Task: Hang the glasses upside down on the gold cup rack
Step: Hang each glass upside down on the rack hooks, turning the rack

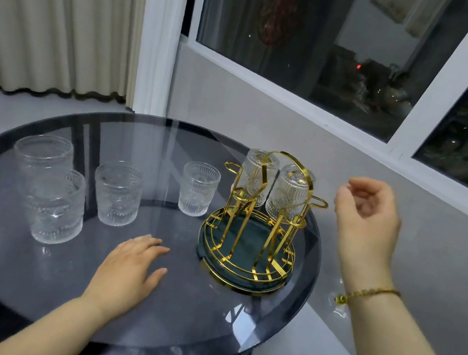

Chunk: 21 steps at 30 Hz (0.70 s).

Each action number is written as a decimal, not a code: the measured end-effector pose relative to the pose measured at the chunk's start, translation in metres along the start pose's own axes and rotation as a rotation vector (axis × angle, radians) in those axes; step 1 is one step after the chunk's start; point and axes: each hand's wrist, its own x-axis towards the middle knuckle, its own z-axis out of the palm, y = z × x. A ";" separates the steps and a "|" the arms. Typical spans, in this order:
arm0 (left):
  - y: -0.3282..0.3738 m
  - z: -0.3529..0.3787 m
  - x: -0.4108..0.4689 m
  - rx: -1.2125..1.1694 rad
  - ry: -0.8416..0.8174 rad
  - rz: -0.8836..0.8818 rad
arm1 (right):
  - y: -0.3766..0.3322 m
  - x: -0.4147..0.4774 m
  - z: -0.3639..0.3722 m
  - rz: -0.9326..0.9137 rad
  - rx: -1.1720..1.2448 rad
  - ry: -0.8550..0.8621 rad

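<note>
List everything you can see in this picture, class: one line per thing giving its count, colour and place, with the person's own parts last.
Table: one, round, dark smoked glass, fills the lower middle.
Gold cup rack: one, gold wire on a dark green tray, right side of the table.
Hung glasses: at least two, clear ribbed, upside down on the rack's far pegs.
Upright glasses: three, clear ribbed, standing on the table left of the rack.
Wide jar: one, clear, far left, behind the nearest glass.
Curtain: cream, upper left.
Window: white frame, dark panes, upper right.
Bracelet: one, gold, right wrist.
Left hand: flat, palm down over the table, empty.
Right hand: raised right of the rack, loosely curled, empty.
</note>
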 end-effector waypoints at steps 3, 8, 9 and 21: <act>-0.022 -0.012 -0.009 0.074 -0.021 -0.079 | -0.008 -0.054 0.024 -0.056 0.152 -0.133; -0.039 -0.015 -0.018 0.135 -0.038 -0.157 | 0.017 -0.110 0.097 0.149 0.100 -0.671; -0.040 -0.014 -0.019 0.128 -0.031 -0.164 | 0.027 -0.115 0.113 0.229 0.042 -0.798; -0.045 -0.009 -0.017 0.083 0.006 -0.199 | 0.076 -0.064 0.226 0.424 -0.136 -0.365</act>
